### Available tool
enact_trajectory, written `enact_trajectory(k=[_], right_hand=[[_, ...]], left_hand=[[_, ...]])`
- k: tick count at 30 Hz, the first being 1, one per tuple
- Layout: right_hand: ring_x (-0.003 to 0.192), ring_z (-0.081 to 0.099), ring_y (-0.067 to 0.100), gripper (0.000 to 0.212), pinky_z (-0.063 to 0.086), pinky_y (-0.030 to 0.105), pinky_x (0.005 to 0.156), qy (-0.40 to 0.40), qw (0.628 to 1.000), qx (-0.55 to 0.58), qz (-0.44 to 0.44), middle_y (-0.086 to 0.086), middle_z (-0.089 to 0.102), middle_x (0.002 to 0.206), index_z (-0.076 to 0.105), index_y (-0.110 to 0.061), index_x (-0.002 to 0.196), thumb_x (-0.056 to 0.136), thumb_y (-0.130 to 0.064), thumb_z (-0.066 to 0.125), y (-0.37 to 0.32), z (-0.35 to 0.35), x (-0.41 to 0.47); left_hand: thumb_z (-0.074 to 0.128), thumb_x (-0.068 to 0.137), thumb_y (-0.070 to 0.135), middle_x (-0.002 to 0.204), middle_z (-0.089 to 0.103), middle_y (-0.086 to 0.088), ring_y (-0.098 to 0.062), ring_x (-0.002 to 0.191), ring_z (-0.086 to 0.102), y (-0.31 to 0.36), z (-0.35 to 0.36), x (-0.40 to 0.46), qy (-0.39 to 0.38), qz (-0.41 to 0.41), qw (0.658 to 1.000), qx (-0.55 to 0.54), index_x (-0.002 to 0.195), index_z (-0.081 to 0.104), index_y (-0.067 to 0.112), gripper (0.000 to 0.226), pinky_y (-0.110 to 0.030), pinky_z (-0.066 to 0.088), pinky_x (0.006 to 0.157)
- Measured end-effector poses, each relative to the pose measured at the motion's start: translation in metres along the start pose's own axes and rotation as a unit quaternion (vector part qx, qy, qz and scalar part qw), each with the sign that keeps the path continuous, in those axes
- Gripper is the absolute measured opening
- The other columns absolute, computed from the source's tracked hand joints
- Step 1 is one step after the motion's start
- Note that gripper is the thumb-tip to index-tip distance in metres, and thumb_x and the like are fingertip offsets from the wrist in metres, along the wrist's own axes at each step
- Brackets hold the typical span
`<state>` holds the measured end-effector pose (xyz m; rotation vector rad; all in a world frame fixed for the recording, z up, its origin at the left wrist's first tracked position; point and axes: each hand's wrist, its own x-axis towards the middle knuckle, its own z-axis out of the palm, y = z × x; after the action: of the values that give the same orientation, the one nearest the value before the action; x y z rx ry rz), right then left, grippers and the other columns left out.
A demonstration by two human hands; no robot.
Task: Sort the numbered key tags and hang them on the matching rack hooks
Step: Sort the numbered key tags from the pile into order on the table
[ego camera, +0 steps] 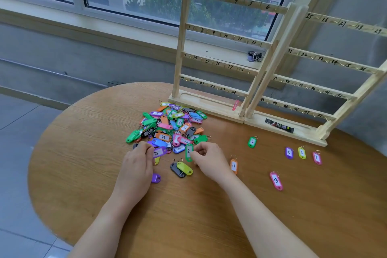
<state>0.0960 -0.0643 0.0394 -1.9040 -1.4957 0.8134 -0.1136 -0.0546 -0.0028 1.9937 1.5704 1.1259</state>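
A heap of coloured numbered key tags [169, 125] lies mid-table. My left hand [137, 163] sits at the heap's near edge, fingers curled onto a purple tag [158, 152]. My right hand [207, 158] pinches the edge of a green tag [189, 151] lying flat. Two wooden racks stand behind: the left rack [222, 34] numbered 1 to 24, the right rack [314, 87] from 25 up. One pink tag [235, 104] hangs low near hook 24. Laid out singly to the right are green 2 [252, 142], purple 5 [289, 152], yellow 6 [301, 152], pink 7 [316, 157], orange 11 [234, 166] and pink 13 [276, 181].
A black tag and a yellow tag [184, 168] lie face down between my hands, and a purple one [156, 178] by my left wrist. A black packet [279, 125] rests on the right rack's base. The round wooden table [83, 153] stands under a window; a key bunch [254, 56] lies on the sill.
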Motion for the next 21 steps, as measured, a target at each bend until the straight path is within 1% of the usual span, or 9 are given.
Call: enact_trajectory(k=[4,6,9,10,11,13,16,19,21], right_hand=[[0.066,0.066,0.012,0.011,0.046,0.020,0.057,0.009,0.999,0.040,-0.002,0.013,0.073,0.086,0.068,-0.010,0.090,0.093,-0.019,0.063,0.002,-0.007,-0.008],[0.063,0.064,0.010,0.011,0.046,0.021,0.058,0.023,0.998,0.056,-0.005,0.012,0.073,0.083,0.069,-0.011,0.088,0.094,-0.019,0.063,0.005,-0.012,-0.013],[0.059,0.062,0.007,0.015,0.045,0.017,0.058,0.030,0.997,0.066,-0.007,0.010,0.073,0.077,0.069,-0.010,0.087,0.096,-0.020,0.063,0.013,-0.020,-0.020],[0.059,0.062,0.006,0.015,0.047,0.019,0.061,0.032,0.997,0.068,-0.010,0.007,0.072,0.073,0.070,-0.012,0.086,0.096,-0.021,0.063,0.016,-0.023,-0.022],[0.058,0.063,0.005,0.016,0.048,0.022,0.064,0.037,0.997,0.070,-0.013,0.004,0.071,0.069,0.070,-0.013,0.085,0.096,-0.022,0.063,0.019,-0.027,-0.024],[0.058,0.063,0.003,0.016,0.048,0.021,0.064,0.046,0.996,0.073,-0.016,0.000,0.070,0.067,0.070,-0.013,0.085,0.097,-0.023,0.064,0.025,-0.037,-0.027],[0.059,0.063,0.003,0.016,0.049,0.020,0.062,0.062,0.996,0.070,-0.012,-0.001,0.070,0.070,0.071,-0.014,0.088,0.097,-0.024,0.064,0.034,-0.051,-0.027],[0.059,0.060,0.008,0.016,0.050,0.031,0.063,0.080,0.995,0.064,-0.002,0.000,0.068,0.067,0.071,-0.016,0.085,0.097,-0.023,0.064,0.046,-0.061,-0.023],[0.059,0.059,0.008,0.018,0.049,0.032,0.063,0.092,0.993,0.070,0.005,-0.003,0.067,0.065,0.069,-0.019,0.081,0.097,-0.023,0.064,0.052,-0.066,-0.021]], left_hand=[[0.045,0.104,0.014,0.079,0.060,0.005,-0.026,0.077,0.057,0.000,-0.003,-0.004,0.015,-0.040,0.998,-0.045,0.101,0.049,0.021,0.008,-0.044,0.044,0.071],[0.047,0.103,0.012,0.084,0.060,0.003,-0.028,0.080,0.058,0.002,-0.005,-0.004,0.012,-0.048,0.997,-0.055,0.104,0.048,0.022,0.010,-0.045,0.045,0.074],[0.052,0.101,0.011,0.082,0.061,0.006,-0.018,0.075,0.058,0.007,-0.008,-0.003,0.001,-0.045,0.997,-0.064,0.102,0.051,0.023,0.012,-0.042,0.044,0.069],[0.055,0.100,0.011,0.078,0.059,0.009,-0.010,0.069,0.055,0.009,-0.009,-0.004,-0.001,-0.041,0.997,-0.062,0.101,0.053,0.022,0.012,-0.036,0.042,0.065],[0.058,0.099,0.010,0.074,0.056,0.012,-0.007,0.063,0.052,0.010,-0.010,-0.005,-0.003,-0.039,0.997,-0.062,0.099,0.056,0.021,0.011,-0.029,0.040,0.062],[0.062,0.096,0.009,0.068,0.054,0.011,-0.009,0.057,0.048,0.012,-0.012,-0.005,-0.005,-0.040,0.997,-0.071,0.097,0.060,0.019,0.010,-0.019,0.036,0.056],[0.065,0.095,0.012,0.063,0.055,0.000,-0.014,0.057,0.046,0.011,-0.013,-0.004,-0.018,-0.045,0.996,-0.075,0.096,0.063,0.020,0.009,-0.023,0.035,0.054],[0.064,0.097,0.015,0.065,0.058,-0.008,-0.021,0.064,0.048,0.012,-0.011,-0.004,-0.025,-0.045,0.996,-0.078,0.096,0.064,0.021,0.007,-0.028,0.036,0.056],[0.062,0.098,0.014,0.069,0.060,-0.008,-0.021,0.068,0.049,0.012,-0.011,-0.003,-0.028,-0.048,0.995,-0.082,0.096,0.065,0.022,0.008,-0.029,0.037,0.058]])
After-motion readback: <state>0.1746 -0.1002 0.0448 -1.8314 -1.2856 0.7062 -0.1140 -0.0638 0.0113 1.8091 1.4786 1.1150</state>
